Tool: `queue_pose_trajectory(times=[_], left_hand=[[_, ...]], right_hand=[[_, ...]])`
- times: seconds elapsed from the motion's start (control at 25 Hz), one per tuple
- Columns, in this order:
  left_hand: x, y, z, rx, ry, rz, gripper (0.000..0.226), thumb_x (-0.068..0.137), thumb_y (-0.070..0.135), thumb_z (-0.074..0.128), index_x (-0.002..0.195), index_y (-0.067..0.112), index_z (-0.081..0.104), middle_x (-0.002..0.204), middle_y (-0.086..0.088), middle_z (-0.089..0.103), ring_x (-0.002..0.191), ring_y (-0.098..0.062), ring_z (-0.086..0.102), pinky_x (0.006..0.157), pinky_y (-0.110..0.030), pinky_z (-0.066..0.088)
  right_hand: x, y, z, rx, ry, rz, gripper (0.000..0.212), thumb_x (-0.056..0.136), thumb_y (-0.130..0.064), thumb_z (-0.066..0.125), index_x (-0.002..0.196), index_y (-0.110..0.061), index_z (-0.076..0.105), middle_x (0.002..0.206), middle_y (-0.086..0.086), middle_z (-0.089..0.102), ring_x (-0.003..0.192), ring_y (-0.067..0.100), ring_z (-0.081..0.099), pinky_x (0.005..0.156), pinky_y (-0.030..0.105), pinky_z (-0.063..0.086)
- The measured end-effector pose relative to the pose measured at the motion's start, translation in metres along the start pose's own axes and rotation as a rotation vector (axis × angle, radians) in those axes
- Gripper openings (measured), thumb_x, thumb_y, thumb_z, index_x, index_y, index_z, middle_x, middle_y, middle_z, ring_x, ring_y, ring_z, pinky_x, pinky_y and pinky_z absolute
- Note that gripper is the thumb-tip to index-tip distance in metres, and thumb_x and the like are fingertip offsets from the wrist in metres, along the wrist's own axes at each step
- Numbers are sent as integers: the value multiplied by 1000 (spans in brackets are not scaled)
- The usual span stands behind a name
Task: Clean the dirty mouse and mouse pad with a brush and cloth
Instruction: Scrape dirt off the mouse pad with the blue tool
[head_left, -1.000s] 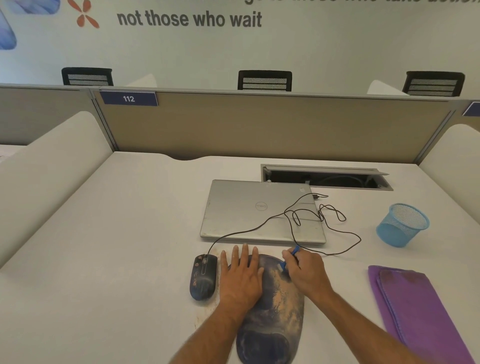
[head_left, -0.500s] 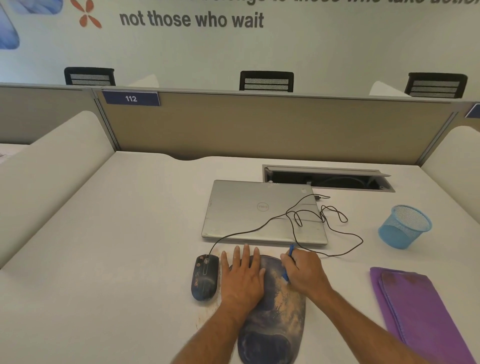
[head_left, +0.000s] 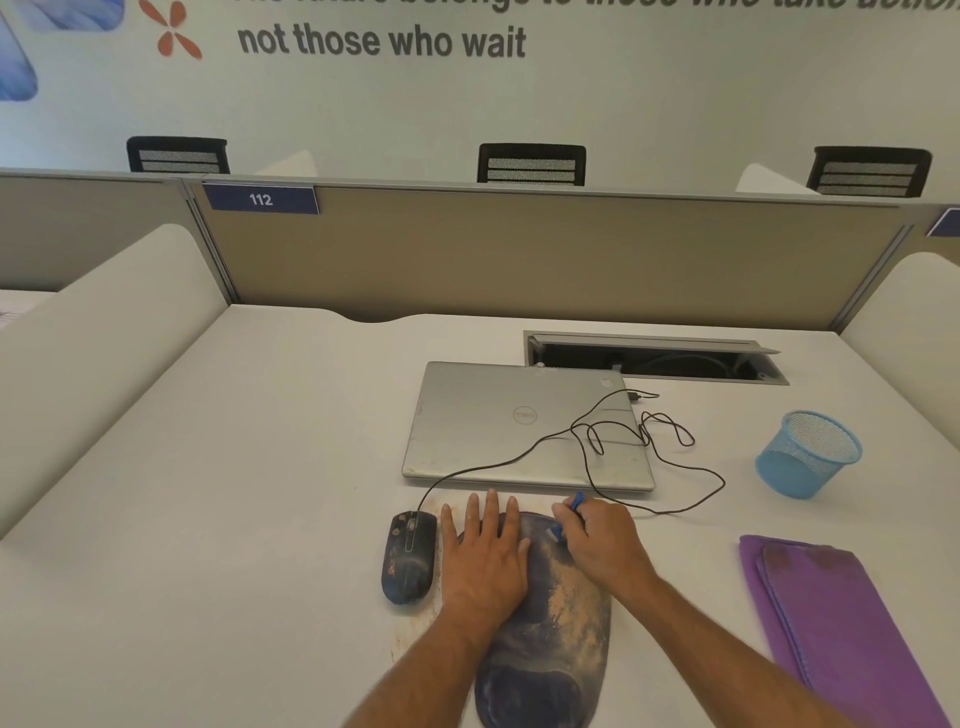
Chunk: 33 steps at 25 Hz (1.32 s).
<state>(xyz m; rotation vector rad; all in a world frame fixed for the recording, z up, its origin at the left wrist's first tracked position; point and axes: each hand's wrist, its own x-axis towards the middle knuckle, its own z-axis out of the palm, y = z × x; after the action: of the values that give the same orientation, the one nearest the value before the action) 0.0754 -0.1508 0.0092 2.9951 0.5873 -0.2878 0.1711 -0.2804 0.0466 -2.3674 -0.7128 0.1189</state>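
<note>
A dark mouse pad (head_left: 561, 629) with a wrist rest lies at the desk's near edge, streaked with tan dust. My left hand (head_left: 485, 558) presses flat on its left part, fingers spread. My right hand (head_left: 602, 545) grips a small blue brush (head_left: 569, 514) at the pad's far right corner, bristle end down on the pad. A dusty black wired mouse (head_left: 409, 556) sits just left of the pad, beside my left hand. A folded purple cloth (head_left: 831, 618) lies at the right.
A closed silver laptop (head_left: 519, 426) lies behind the pad, with the mouse cable (head_left: 670, 467) looped over it. A blue mesh cup (head_left: 808, 454) stands at the right. An open cable hatch (head_left: 654, 358) is at the back. Tan dust lies on the desk by the pad.
My right hand made small shifts with the brush near the pad's far right corner. My left hand stayed flat on the pad.
</note>
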Motion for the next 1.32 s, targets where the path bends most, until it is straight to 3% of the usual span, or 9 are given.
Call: queue_pose_trajectory(times=[0.12, 0.28, 0.4, 0.64, 0.76, 0.96, 1.12, 1.24, 1.32], left_hand=[[0, 0, -1, 16, -16, -9, 71, 97, 57, -13, 159, 24, -10, 168, -6, -13, 153, -31, -14, 118, -62, -14], [-1, 0, 0, 12, 8, -3, 88, 79, 56, -28, 159, 24, -9, 168, -7, -11, 153, -31, -13, 118, -63, -12], [-1, 0, -1, 17, -7, -13, 66, 100, 54, -7, 159, 23, -9, 168, -7, -12, 153, -31, -13, 118, -63, -12], [-2, 0, -2, 1, -2, -19, 62, 106, 51, 8, 159, 23, -9, 168, -7, -12, 153, -31, -14, 119, -62, -11], [-2, 1, -1, -5, 1, -20, 62, 105, 51, 3, 159, 23, -9, 168, -7, -12, 153, -31, -14, 118, -63, -11], [0, 0, 2, 3, -5, -19, 67, 100, 57, -6, 159, 24, -10, 167, -7, -13, 153, -31, -14, 118, -63, -13], [1, 1, 5, -14, 6, -5, 95, 72, 54, -31, 159, 24, -9, 168, -6, -12, 153, -31, -13, 118, -63, -13], [1, 1, 4, -17, -9, -21, 81, 87, 57, -22, 159, 24, -9, 168, -6, -13, 153, -31, -14, 118, -64, -11], [1, 1, 2, -13, -23, -21, 70, 96, 55, -13, 159, 24, -10, 167, -6, -14, 153, -31, -15, 118, -64, -12]], right_hand=[[0, 0, 0, 1, -12, -11, 36, 94, -30, 54, 61, -17, 56, 54, -3, 55, 51, 12, 53, 49, 25, 39], [1, 1, 0, 8, -14, -9, 38, 95, -32, 53, 64, -12, 62, 55, -1, 57, 52, 14, 55, 54, 32, 44], [-1, 2, 1, 16, -24, -37, 35, 94, -30, 54, 62, -16, 58, 53, -4, 54, 50, 12, 53, 51, 29, 41], [0, 0, 2, -7, -65, -40, 35, 94, -32, 55, 66, -12, 63, 57, -1, 60, 53, 13, 57, 52, 26, 42], [-1, 0, 1, 48, 15, -44, 34, 94, -29, 56, 62, -17, 59, 52, -6, 54, 48, 8, 51, 48, 17, 36], [-3, -1, -1, 49, -81, -39, 33, 93, -30, 56, 63, -17, 61, 55, -5, 58, 52, 9, 54, 50, 18, 38], [-3, 0, 0, 105, -30, -51, 31, 94, -29, 56, 67, -17, 67, 60, -4, 63, 55, 7, 57, 54, 18, 42], [-7, -1, 1, 25, -166, -54, 30, 94, -31, 55, 68, -18, 63, 60, -3, 60, 54, 10, 55, 54, 19, 41], [-7, 0, -2, 89, -89, -42, 28, 93, -28, 56, 69, -16, 63, 60, -2, 61, 54, 10, 56, 51, 15, 40]])
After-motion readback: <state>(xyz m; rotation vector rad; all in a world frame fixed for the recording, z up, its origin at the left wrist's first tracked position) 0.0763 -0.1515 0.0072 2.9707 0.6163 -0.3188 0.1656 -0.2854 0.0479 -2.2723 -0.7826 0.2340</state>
